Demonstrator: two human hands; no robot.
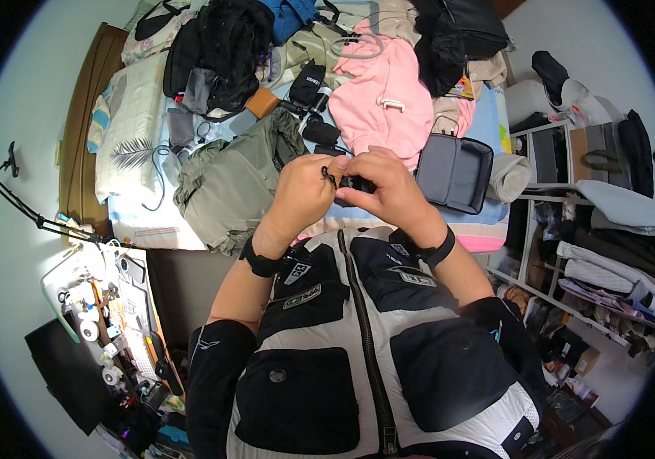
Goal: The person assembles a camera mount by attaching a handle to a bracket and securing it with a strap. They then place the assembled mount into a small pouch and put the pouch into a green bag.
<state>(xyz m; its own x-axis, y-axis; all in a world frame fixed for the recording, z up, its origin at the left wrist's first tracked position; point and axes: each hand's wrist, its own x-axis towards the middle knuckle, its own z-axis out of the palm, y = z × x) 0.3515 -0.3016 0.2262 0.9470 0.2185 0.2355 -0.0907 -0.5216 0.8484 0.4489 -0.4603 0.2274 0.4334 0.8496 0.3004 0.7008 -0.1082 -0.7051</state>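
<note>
In front of my chest, above the bed's near edge, both hands are drawn together. My left hand (306, 190) is closed, with a thin black cord (329, 177) coming out between thumb and fingers. My right hand (385, 188) curls around a small black object (358, 183), pinched between thumb and fingers; the hands partly cover it, and its kind is unclear. Just beyond lie a black pouch (320, 131) and a pink garment (385, 96). An olive-green jacket (228, 180) spreads out left of my left hand. Right of my right hand stands an open dark grey case (453, 172).
Black backpacks (224, 50), a blue bag (290, 19), an orange-brown box (263, 102) and a white cable coil (358, 46) crowd the bed. At left is a cluttered desk (140, 321) with a lamp arm (33, 210). Shelves of folded clothes (610, 268) stand at right.
</note>
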